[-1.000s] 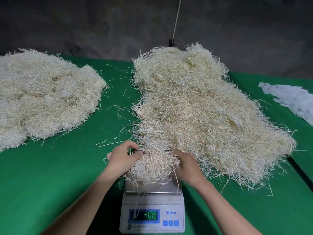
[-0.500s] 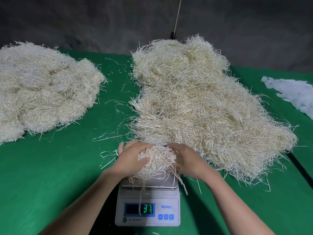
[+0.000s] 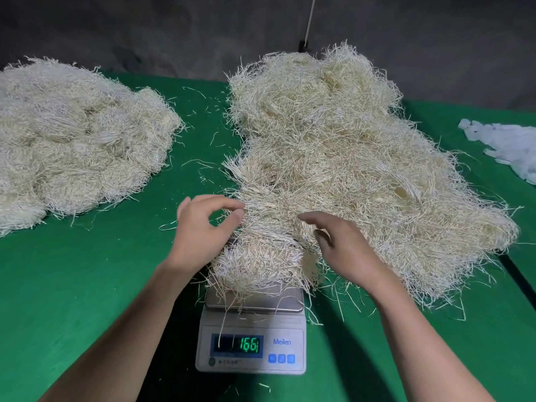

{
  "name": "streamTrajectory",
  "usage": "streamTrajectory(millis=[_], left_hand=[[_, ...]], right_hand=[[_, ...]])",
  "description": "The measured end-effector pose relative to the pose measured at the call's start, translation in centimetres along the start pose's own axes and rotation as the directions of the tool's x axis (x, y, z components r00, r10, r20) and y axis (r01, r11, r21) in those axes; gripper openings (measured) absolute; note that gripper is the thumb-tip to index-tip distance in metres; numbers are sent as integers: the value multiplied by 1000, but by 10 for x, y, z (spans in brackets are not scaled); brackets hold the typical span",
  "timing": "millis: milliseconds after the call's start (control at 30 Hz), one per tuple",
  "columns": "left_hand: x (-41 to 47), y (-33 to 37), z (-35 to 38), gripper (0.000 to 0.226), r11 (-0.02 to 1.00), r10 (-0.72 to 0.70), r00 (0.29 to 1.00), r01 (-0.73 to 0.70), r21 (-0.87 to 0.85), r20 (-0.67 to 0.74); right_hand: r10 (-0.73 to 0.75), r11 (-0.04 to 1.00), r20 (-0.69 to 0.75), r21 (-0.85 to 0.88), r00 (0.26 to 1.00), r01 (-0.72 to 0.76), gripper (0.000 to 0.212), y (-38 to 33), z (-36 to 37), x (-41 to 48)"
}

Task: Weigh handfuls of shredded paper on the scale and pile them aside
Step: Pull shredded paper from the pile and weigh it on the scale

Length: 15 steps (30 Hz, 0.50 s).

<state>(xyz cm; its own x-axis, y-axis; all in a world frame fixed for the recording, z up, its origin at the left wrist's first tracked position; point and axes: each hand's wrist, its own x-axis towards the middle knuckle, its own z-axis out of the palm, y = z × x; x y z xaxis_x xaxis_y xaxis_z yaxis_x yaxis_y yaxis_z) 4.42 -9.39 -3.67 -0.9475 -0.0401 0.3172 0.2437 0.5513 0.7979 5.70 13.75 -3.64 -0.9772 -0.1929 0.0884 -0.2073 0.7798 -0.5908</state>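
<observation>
**Shredded paper on the scale, both hands empty**

A handful of shredded paper [image 3: 261, 262] lies on the pan of the scale [image 3: 290, 323], at the near edge of the green table [image 3: 87, 285]. The left hand [image 3: 200, 230] hovers at its far left side, fingers loosely curled, thumb and forefinger apart, gripping nothing. Whether the fingertips brush any strands is hard to tell. The right hand [image 3: 345, 250] hangs over the right side, fingers relaxed and spread, also empty.

The main risk is a false reading. The handful runs straight into the big heap [image 3: 348, 158] behind it with no gap showing, so strands bridging the two could carry or add weight. One loose strand droops across the display [image 3: 237, 343] and may hide a digit. A hand brushing the paper would shift the number too. On the lift toward the side pile [image 3: 72, 146] at left, tangled strands could drag extra paper off the heap.

The display shows green digits, seemingly 166, and any decimal point is unclear. Beside it the brand reads "Meilen" [image 3: 282, 341]. Small print under the display is illegible.
</observation>
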Motion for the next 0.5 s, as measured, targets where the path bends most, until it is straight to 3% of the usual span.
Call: streamTrajectory(millis=[500], left_hand=[[0, 8, 1, 14, 999, 12, 1000, -11, -44, 13]], right_hand=[[-53, 999, 37, -7, 998, 53, 34, -5, 4, 4]])
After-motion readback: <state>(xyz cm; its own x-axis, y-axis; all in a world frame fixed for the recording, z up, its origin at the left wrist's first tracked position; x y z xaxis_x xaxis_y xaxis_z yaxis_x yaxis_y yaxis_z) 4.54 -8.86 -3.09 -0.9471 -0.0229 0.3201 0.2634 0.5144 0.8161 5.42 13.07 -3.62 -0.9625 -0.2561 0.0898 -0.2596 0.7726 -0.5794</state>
